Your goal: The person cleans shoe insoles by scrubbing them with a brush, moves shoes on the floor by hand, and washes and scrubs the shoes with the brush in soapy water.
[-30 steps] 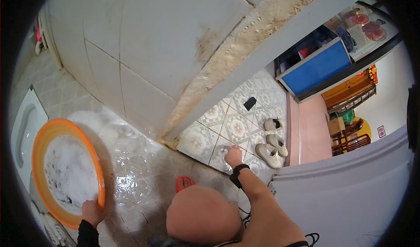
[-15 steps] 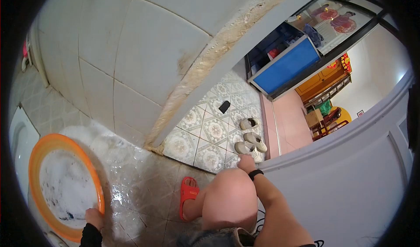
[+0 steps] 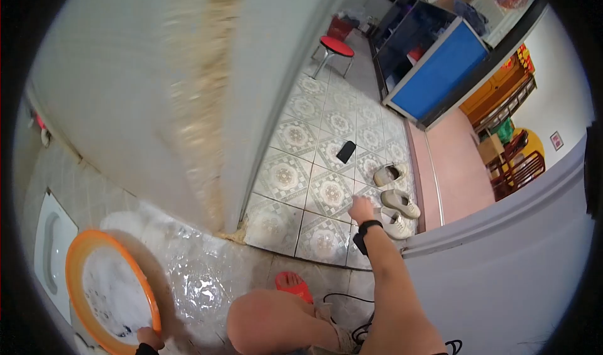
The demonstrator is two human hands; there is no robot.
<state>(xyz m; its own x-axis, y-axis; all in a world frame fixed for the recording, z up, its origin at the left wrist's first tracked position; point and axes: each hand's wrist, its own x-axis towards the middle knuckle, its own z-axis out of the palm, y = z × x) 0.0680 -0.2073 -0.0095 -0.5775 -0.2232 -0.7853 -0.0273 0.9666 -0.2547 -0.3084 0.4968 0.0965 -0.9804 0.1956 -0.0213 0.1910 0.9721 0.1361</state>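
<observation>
Gripping the rim of an orange basin [image 3: 149,297], a person's left hand [image 3: 149,338] is low at the left of the view, its fingers closed around the edge nearest the body. The basin sits toward the left edge of a wet gray floor [image 3: 204,292], just beside a white squat toilet [image 3: 53,248]. White suds [image 3: 110,286] fill much of it, with dark patches showing through and a small dark item, too indistinct to name, near the gripped side. More foam and water glisten on the floor between the basin and the tiled wall [image 3: 113,103].

The right arm reaches forward toward the doorway, a black band [image 3: 370,227] at the wrist. The right hand [image 3: 362,210] appears above the near right portion of a patterned tile floor [image 3: 331,191]; whether it is open or closed cannot be told from this angle. Pale shoes [image 3: 401,203] line that floor's right edge, near the hand in view, and a flat black object [image 3: 346,152] lies farther in. Beyond stand a red-topped stool [image 3: 337,46], near the far edge, and a unit with a blue panel [image 3: 432,72].

A bare knee [image 3: 264,320] and a foot in a red sandal [image 3: 301,289] show between the arms, the sandal near the doorway edge of the wet floor.
</observation>
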